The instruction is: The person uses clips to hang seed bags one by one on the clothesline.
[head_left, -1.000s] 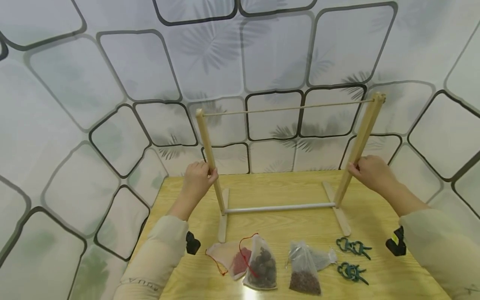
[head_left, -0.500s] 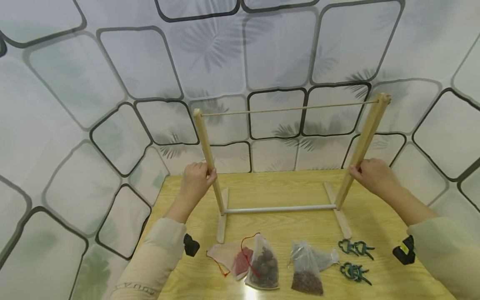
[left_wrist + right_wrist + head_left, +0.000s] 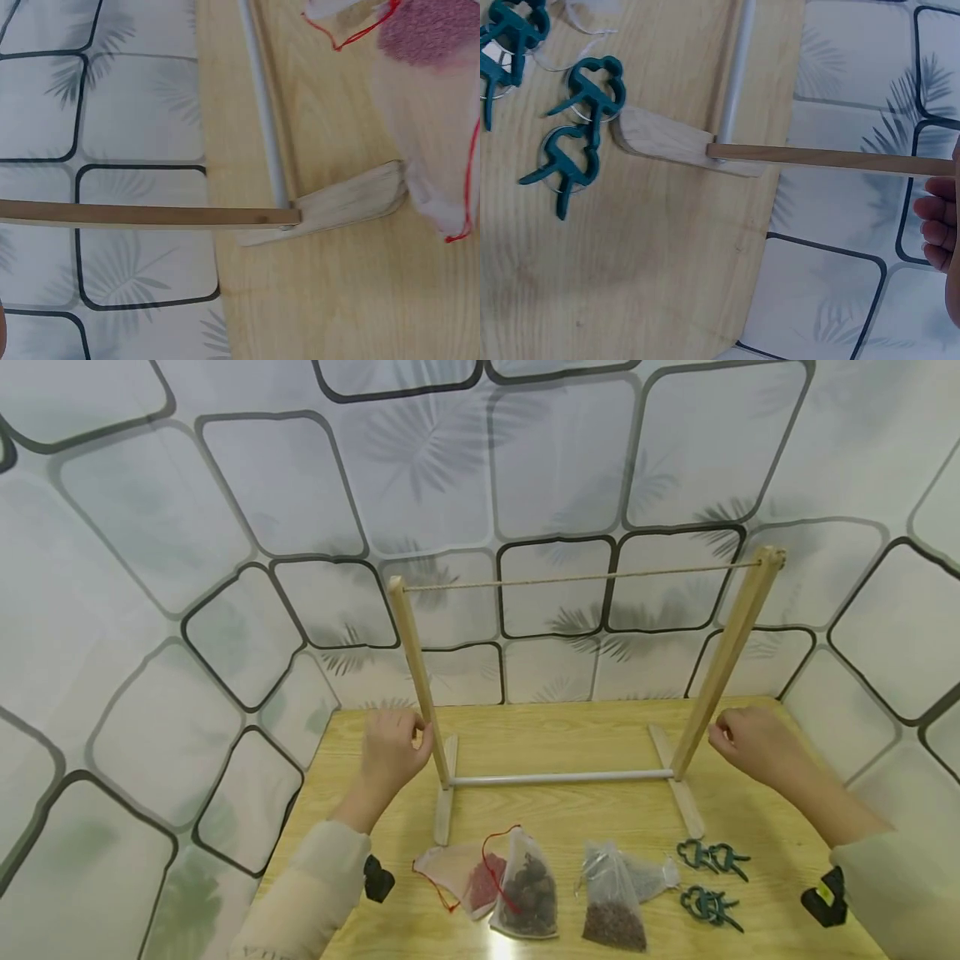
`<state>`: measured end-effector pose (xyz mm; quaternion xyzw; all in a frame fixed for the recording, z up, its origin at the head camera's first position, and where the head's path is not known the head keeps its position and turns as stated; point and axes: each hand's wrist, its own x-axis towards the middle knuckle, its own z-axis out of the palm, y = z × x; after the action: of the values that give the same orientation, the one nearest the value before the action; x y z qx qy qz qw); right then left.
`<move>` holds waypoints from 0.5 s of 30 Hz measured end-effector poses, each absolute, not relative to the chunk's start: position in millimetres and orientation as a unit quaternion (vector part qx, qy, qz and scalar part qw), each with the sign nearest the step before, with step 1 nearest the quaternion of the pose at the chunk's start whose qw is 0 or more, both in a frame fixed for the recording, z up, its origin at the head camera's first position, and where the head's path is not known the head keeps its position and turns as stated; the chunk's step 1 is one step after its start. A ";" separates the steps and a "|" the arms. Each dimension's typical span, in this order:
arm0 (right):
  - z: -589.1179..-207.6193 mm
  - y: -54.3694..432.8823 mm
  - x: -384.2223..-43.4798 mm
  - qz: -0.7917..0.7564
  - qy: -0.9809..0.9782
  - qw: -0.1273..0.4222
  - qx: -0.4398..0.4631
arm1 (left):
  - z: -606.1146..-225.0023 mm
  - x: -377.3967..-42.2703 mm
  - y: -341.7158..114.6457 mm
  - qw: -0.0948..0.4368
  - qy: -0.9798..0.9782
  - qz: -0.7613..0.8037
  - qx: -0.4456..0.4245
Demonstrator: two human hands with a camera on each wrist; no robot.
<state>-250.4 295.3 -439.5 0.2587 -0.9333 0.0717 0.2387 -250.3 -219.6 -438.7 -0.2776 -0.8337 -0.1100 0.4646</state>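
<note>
A wooden frame stands on the table, with a left post [image 3: 414,668], a right post [image 3: 729,652], a thin cord [image 3: 577,579] strung across the top and a white rod [image 3: 562,777] low down. My left hand [image 3: 393,747] is beside the left post, fingers loosely curled and the thumb close to the wood; contact is unclear. Just right of the right post, my right hand [image 3: 753,745] has loosely curled fingers and holds nothing. Its fingertips [image 3: 936,211] show at the edge of the right wrist view; the left wrist view barely catches the left hand.
In front of the frame lie a mesh bag of dark lumps [image 3: 529,893], a bag with pink contents [image 3: 483,883], a bag of brown grains [image 3: 613,922] and another pale bag [image 3: 648,878]. Several green clips [image 3: 708,905] lie at right. Patterned curtain [image 3: 555,460] surrounds the table [image 3: 562,743].
Both hands gripped the posts earlier. Now they have let go and slid lower, the right hand moving off to the right of its post. The frame stands still.
</note>
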 end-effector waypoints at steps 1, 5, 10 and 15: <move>-442.6 296.4 -247.1 0.077 -0.936 0.229 0.257 | -442.5 -249.0 -218.9 0.465 -0.830 -0.112 -0.288; -453.4 298.9 -236.4 0.073 -0.925 0.246 0.281 | -454.2 -243.5 -213.5 0.440 -0.829 -0.120 -0.325; -467.5 301.7 -225.9 0.074 -0.913 0.259 0.306 | -471.7 -233.2 -207.0 0.355 -0.850 -0.135 -0.366; -484.7 308.5 -217.1 0.080 -0.917 0.240 0.308 | -493.5 -224.3 -198.8 0.290 -0.878 -0.112 -0.364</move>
<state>-217.1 308.5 -484.7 0.3081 -0.9169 0.0804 0.2405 -224.3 -198.8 -493.5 -0.3638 -0.8781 -0.1118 0.2899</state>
